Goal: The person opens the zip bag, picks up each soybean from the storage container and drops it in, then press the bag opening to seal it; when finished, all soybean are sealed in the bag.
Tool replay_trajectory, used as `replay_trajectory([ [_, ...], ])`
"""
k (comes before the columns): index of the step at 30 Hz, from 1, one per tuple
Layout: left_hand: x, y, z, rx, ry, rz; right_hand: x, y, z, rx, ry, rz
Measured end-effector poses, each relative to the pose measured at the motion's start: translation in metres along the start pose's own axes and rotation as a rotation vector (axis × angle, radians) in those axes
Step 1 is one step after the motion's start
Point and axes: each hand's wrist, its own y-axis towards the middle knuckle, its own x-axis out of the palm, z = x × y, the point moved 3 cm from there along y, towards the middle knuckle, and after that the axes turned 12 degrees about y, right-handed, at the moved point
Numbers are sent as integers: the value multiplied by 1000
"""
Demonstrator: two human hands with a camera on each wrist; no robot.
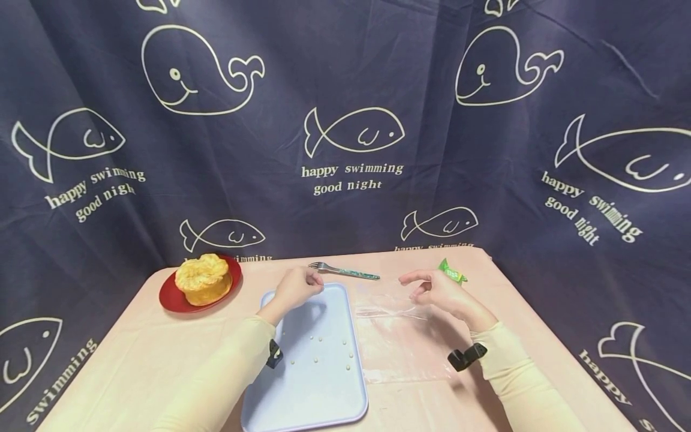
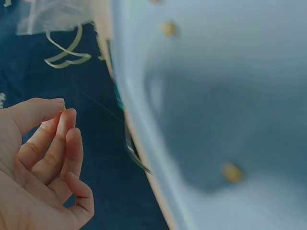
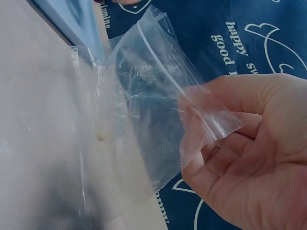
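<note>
My left hand (image 1: 297, 287) is above the far end of the blue tray (image 1: 302, 399). Its thumb and forefinger pinch a small yellow soybean (image 2: 63, 109), of which only a sliver shows. Several more soybeans (image 1: 316, 360) lie scattered on the tray. To the right of the tray, my right hand (image 1: 442, 292) grips the edge of a clear zip-lock bag (image 3: 139, 96) near its zip strip. The bag's lower part lies flat on the table, and one soybean (image 3: 100, 136) shows through the film.
A fork (image 1: 345, 272) with a patterned handle lies beyond the tray. At the back left, a red plate (image 1: 170, 302) holds a yellow cake (image 1: 202, 281). A green wrapped candy (image 1: 452, 272) lies behind my right hand. A dark curtain (image 1: 351, 210) hangs behind the pink table.
</note>
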Motion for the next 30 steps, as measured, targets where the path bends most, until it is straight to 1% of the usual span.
replay_trajectory([
  [3,1,4,20,66,-41,0,-1,0,0,-3,-17,-6],
  [5,2,7,36,112,-68,-7,-1,-1,0,-12,-19,-19],
  [10,10,12,80,246,-123,-51,0,-1,0,-21,-3,-51],
  [13,19,15,101,315,-108,-74,0,-1,2,-20,11,-60],
  [16,31,17,114,338,-46,-95,0,0,4,-15,30,-62],
  [20,47,18,119,334,59,-111,0,0,5,-12,43,-61],
  [22,52,18,119,329,101,-109,1,0,5,-14,45,-61],
  [24,54,17,118,331,122,-101,1,0,5,-16,42,-60],
  [26,56,17,116,337,108,-95,1,-1,4,-19,37,-60],
  [28,54,16,112,345,61,-78,1,-2,4,-18,33,-58],
  [30,49,16,104,349,0,-48,0,-3,3,-16,38,-55],
])
